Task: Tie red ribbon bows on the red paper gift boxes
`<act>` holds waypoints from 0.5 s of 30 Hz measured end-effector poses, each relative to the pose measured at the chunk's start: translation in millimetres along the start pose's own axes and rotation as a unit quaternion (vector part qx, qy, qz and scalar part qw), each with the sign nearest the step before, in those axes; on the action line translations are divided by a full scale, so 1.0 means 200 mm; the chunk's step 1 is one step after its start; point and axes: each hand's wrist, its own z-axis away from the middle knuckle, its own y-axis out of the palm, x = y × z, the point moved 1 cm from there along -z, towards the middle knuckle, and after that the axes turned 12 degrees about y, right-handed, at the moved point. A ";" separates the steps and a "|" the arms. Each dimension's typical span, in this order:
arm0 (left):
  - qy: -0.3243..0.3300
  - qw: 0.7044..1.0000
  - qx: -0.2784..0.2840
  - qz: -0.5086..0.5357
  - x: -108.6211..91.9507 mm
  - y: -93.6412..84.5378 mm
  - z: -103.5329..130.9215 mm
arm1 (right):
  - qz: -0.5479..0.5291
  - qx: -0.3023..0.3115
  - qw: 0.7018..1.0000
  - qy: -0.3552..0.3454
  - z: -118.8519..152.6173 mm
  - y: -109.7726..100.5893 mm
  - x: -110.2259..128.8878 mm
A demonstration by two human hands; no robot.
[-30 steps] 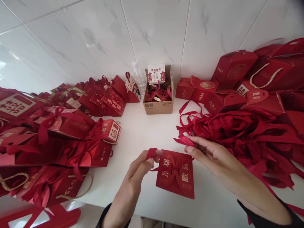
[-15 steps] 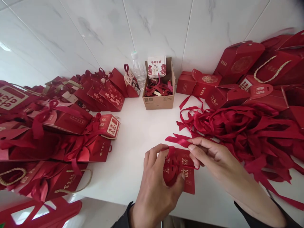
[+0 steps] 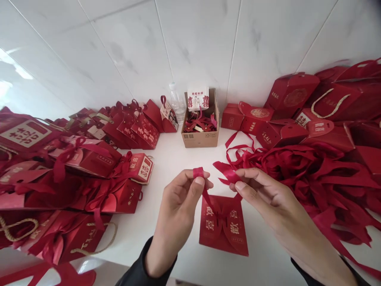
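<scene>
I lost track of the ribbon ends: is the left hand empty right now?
No, the left hand pinches red ribbon between thumb and fingers.

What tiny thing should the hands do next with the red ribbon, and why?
Probably bring the left hand and right hand together above the red gift box. Each pinches a different part of the red ribbon, both parts slant up from the box's top, and a gap separates them.

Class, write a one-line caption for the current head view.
Left hand and right hand draw up ribbon above a red box.
</scene>
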 end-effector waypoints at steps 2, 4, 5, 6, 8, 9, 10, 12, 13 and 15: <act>0.033 0.999 0.000 0.026 -0.02 0.02 -0.08 | -0.051 0.014 0.998 -0.022 -0.03 0.03 0.04; 0.050 0.998 0.011 0.038 -0.02 0.04 -0.13 | -0.086 0.030 0.995 -0.038 -0.05 0.06 0.07; 0.058 0.998 0.015 0.035 -0.03 0.05 -0.14 | -0.094 0.040 0.994 -0.046 -0.07 0.07 0.09; 0.069 0.997 0.018 0.030 -0.03 0.06 -0.16 | -0.096 0.047 0.993 -0.054 -0.07 0.08 0.11; 0.090 0.996 0.020 0.017 -0.04 0.07 -0.17 | -0.088 0.055 0.992 -0.066 -0.09 0.09 0.13; 0.098 0.995 0.019 0.013 -0.05 0.07 -0.18 | -0.082 0.055 0.993 -0.068 -0.09 0.10 0.14; 0.103 0.995 0.019 0.008 -0.05 0.07 -0.18 | -0.075 0.053 0.993 -0.070 -0.10 0.10 0.15; 0.103 0.994 0.021 -0.016 -0.04 0.07 -0.18 | -0.044 0.031 0.996 -0.072 -0.11 0.09 0.13; 0.100 0.994 0.024 -0.045 -0.02 0.06 -0.19 | -0.018 0.009 0.997 -0.073 -0.12 0.08 0.12; 0.088 0.988 0.023 -0.125 0.05 0.03 -0.19 | 0.038 -0.047 0.996 -0.072 -0.15 0.04 0.06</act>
